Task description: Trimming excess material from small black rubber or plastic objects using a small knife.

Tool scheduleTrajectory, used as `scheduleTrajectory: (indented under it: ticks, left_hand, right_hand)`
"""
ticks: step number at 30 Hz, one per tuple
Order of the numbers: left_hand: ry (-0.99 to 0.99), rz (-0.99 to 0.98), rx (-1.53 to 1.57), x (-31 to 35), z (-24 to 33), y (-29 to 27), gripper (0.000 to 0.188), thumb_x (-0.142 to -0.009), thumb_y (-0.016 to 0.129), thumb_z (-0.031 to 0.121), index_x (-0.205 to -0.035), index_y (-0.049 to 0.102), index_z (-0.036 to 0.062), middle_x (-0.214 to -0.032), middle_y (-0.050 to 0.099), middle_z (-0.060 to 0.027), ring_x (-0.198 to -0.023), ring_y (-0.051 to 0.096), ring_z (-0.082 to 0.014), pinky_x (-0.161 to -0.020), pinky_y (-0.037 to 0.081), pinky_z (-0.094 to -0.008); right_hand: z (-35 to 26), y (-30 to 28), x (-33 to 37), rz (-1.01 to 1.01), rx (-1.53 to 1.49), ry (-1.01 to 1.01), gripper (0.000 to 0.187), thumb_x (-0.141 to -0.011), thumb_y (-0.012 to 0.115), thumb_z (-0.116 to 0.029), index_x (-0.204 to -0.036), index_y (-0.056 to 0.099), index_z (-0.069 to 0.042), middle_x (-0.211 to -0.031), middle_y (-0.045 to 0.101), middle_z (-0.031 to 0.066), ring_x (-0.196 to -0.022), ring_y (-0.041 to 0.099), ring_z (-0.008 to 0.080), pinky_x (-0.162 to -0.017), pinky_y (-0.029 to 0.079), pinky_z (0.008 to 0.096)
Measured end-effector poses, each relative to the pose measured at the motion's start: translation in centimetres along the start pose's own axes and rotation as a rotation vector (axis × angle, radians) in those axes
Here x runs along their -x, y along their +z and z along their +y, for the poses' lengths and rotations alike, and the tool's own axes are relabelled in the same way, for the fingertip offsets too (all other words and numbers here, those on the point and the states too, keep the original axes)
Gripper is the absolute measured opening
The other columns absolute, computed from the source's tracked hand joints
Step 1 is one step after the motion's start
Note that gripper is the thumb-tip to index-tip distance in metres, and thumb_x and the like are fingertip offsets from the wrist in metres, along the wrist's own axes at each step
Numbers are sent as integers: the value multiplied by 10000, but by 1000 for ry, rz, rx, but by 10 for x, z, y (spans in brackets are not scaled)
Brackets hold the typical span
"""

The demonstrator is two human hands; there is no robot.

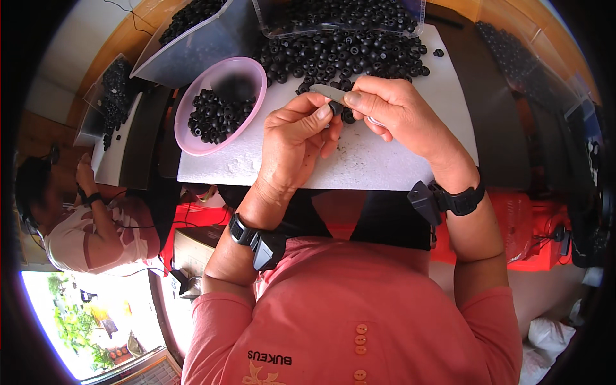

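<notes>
Between thumb and fingers, my left hand [296, 131] pinches a small round black part [335, 108]. My right hand [401, 114] grips a knife [326, 92] whose short metal blade lies across the top of that part, close to my left fingertips. Both hands are over a white foam board [224, 168]. Just beyond them spreads a heap of loose black parts [346, 58], rounded and with holes. To the left, a pink bowl [183, 122] holds more of the same parts. Much of the knife's handle is hidden inside my right fist.
A clear plastic bin [420, 19] lies behind the heap, spilling parts. Another translucent bin [192, 61] stands at the back left. One loose part [438, 52] sits apart at the right. Farther left, another person [96, 218] works at a similar board. A red crate [539, 237] is at the lower right.
</notes>
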State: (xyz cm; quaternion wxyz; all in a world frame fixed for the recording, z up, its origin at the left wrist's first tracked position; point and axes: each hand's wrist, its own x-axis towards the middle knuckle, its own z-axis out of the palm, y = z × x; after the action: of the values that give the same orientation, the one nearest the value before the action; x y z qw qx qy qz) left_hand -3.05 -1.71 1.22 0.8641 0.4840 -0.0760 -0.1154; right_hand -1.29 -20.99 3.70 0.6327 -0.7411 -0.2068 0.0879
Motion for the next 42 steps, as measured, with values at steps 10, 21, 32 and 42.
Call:
scheduleTrajectory:
  ticks: [10, 21, 32, 42]
  left_hand:
    - [-11, -16, -13, 1, -1, 0, 107, -972, 578, 72, -1011, 613, -22, -791, 633, -110, -648, 598, -148, -482, 430, -244]
    - [-37, -14, 12, 3, -2, 0, 107, -969, 583, 76, -1004, 610, -21, -791, 636, -119, -635, 595, -152, -472, 423, -248]
    - [-62, -41, 43, 3, -1, -1, 101, -968, 581, 77, -1001, 608, -14, -786, 624, -117, -628, 575, -151, -463, 413, -246]
    - [-75, -41, 41, 2, -1, -5, 90, -967, 580, 75, -998, 605, -5, -803, 615, -112, -645, 571, -150, -455, 402, -243]
  right_hand:
    - [-5, -1, 3, -13, 59, -3, 324, -971, 577, -258, -755, 582, -16, -581, 460, -8, -513, 393, 71, -463, 324, 257]
    - [-5, -1, 6, -25, 80, -12, 319, -976, 580, -240, -755, 577, -11, -547, 427, -9, -505, 378, 64, -452, 300, 262]
    - [-2, 1, 5, 5, 128, -40, 307, -975, 577, -231, -763, 587, -10, -542, 435, -3, -504, 389, 72, -465, 312, 276]
    - [-1, 2, 4, 9, 117, -50, 302, -977, 580, -224, -761, 579, -12, -542, 422, -7, -505, 383, 67, -462, 310, 275]
